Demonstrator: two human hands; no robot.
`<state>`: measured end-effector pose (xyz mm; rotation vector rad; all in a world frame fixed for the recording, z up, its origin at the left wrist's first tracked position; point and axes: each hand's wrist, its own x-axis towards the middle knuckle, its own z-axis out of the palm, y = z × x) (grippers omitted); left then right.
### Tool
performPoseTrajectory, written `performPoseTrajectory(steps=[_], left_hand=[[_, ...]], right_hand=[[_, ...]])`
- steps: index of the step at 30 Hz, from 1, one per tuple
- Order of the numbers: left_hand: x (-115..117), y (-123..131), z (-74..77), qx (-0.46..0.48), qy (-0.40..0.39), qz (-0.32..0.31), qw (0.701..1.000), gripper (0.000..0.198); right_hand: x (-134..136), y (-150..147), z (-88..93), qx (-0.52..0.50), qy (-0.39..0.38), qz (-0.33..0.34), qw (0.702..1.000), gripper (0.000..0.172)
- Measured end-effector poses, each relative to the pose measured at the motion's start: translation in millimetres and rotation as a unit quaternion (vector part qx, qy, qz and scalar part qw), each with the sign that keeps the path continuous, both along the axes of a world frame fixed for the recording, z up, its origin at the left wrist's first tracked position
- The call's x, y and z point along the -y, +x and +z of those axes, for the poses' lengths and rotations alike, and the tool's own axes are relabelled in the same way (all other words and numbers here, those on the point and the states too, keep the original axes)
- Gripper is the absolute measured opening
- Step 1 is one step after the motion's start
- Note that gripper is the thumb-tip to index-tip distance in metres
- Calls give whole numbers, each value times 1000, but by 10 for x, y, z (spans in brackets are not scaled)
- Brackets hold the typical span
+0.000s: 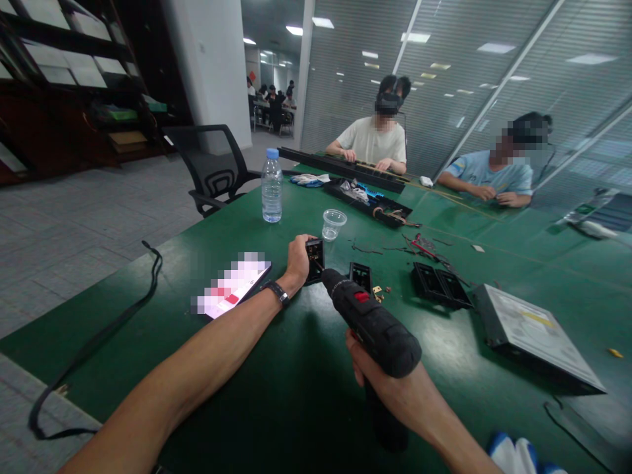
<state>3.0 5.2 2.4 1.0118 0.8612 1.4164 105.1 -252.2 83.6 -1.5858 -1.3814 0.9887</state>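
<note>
My left hand (297, 262) is closed on a small black box-like housing (315, 253), holding it upright on the green table. Brass-coloured parts show inside its open face. In my right hand (378, 368) is a black cordless drill (370, 316) with a red switch. Its bit points into the housing; whether the tip touches a screw I cannot tell. Just right of the chuck lies another black housing (361, 276), with small brass pieces (378, 291) beside it. A clear plastic cup (334, 225) stands behind my left hand.
A water bottle (272, 187) and a lit phone (234, 286) are on the left. To the right lie a double black frame (441, 287) and a flat metal-topped box (538, 332). Two people sit across the table (207, 375), near a long black tray (368, 201). A black strap (108, 329) crosses the left edge.
</note>
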Motion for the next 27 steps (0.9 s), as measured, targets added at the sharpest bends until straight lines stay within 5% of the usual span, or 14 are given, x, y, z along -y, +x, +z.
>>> performPoseTrajectory(steps=[7,27], left_hand=[[21,7,45,-4,-13,12,1000,42],[2,1,20,3,-10,0,1000,40]], right_hand=[[-18,-7,36,-5,6,9,1000,23],[-20,2,23,-10,8,14,1000,11]])
